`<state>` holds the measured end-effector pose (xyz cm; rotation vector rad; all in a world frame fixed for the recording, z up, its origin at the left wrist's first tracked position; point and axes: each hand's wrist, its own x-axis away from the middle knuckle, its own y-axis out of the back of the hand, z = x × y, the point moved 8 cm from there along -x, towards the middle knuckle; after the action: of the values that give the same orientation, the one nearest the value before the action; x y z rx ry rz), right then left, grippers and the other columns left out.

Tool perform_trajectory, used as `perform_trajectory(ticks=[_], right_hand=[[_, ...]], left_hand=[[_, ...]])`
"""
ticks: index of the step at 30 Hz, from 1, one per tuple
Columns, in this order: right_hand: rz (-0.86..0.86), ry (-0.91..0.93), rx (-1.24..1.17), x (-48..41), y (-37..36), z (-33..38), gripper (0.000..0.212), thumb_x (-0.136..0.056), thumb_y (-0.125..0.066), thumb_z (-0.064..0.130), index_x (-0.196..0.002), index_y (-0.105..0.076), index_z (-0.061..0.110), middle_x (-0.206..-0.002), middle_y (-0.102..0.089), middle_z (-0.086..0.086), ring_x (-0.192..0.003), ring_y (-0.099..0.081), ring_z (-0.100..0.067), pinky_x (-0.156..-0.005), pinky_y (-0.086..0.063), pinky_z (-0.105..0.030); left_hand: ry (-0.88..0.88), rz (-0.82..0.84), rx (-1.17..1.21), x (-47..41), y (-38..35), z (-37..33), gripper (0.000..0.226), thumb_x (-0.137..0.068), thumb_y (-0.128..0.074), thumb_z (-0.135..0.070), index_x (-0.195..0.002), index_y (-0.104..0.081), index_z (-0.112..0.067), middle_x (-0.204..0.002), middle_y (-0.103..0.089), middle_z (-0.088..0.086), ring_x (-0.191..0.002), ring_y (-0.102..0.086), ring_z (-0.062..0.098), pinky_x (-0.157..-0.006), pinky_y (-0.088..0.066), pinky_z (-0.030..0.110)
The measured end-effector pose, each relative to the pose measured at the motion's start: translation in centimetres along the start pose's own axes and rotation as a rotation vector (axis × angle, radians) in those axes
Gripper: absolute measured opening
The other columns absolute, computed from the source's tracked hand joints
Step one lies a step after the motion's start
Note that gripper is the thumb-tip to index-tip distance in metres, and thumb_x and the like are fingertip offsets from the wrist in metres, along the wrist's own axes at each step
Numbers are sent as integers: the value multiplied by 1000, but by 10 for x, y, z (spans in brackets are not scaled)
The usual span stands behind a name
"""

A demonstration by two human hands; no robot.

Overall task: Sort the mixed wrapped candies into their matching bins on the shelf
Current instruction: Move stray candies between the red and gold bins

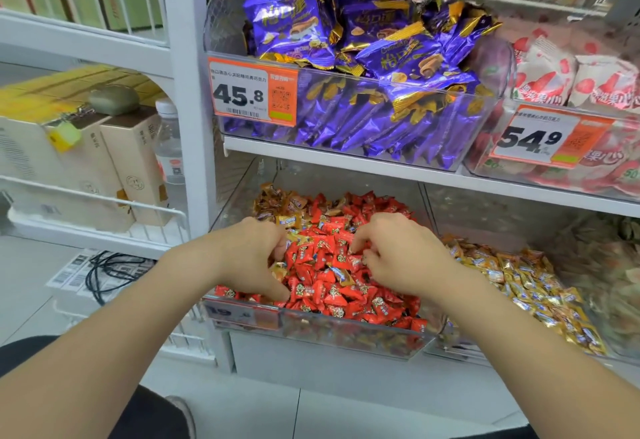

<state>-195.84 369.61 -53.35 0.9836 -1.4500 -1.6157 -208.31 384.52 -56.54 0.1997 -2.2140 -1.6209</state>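
Note:
A clear bin [349,329] on the lower shelf holds a heap of red wrapped candies [349,295], with gold and brown candies [277,205] mixed in at its back left. Both my hands are in this heap. My left hand [247,255] has its fingers curled down, and a gold candy [278,269] sits between its fingers and thumb. My right hand [398,257] digs its curled fingertips into the red candies; what they hold is hidden. The neighbouring bin on the right is filled with gold wrapped candies [519,286].
The upper shelf carries a bin of purple snack packs [363,58] and a bin of strawberry-print packs [554,71], both with orange price tags. On the left, a white wire rack holds boxes [131,161] and a bottle. Black cables [104,265] lie low beside it.

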Motion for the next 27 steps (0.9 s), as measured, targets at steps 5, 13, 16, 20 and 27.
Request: perform_trajectory(ticks=[5,13,16,20,27], right_hand=[[62,53,-85,2,-5,13,36,-84,-66,63,-85,-76,29,-76,-62,15,-81,-62,-9,-75,-57,-37],[105,-73,-66,0,-9,10,31,-74,-63,48,-70,-69,18,-69,-69,4,-77,-67,-20,-71,-59,-37],[90,-128,-65,0,-4,-1,39,-83,-57,46,-66,-58,11,-65,-62,0,-72,-63,-28,-64,-50,-34],[41,-149,-76,2,2,-7,47,-93,-45,42,-58,-43,11,-56,-49,-4,-60,-55,-30,-57,-38,-34],[101,-109,-119,3,3,-11,70,-101,-53,65,-58,-49,9,-48,-54,1,-55,-56,-23,-55,-42,-31]], left_hand=[[10,-8,-1,-6,-3,7,52,-65,-95,-53,-89,-61,-21,-79,-64,-6,-80,-62,14,-67,-50,34],[26,-186,226,-6,18,3,13,-100,-43,-11,-105,-53,-17,-81,-64,4,-69,-61,19,-56,-41,30],[-9,-201,130,-11,15,1,17,-99,-46,-14,-115,-49,-20,-82,-57,-4,-75,-57,18,-60,-38,34],[-43,-99,84,-25,-4,0,49,-94,-60,-36,-139,-41,-30,-81,-52,-9,-80,-57,18,-68,-41,35],[-147,-74,41,-37,-13,-1,39,-93,-73,-35,-126,-52,-30,-109,-48,-1,-93,-51,16,-82,-44,34]])
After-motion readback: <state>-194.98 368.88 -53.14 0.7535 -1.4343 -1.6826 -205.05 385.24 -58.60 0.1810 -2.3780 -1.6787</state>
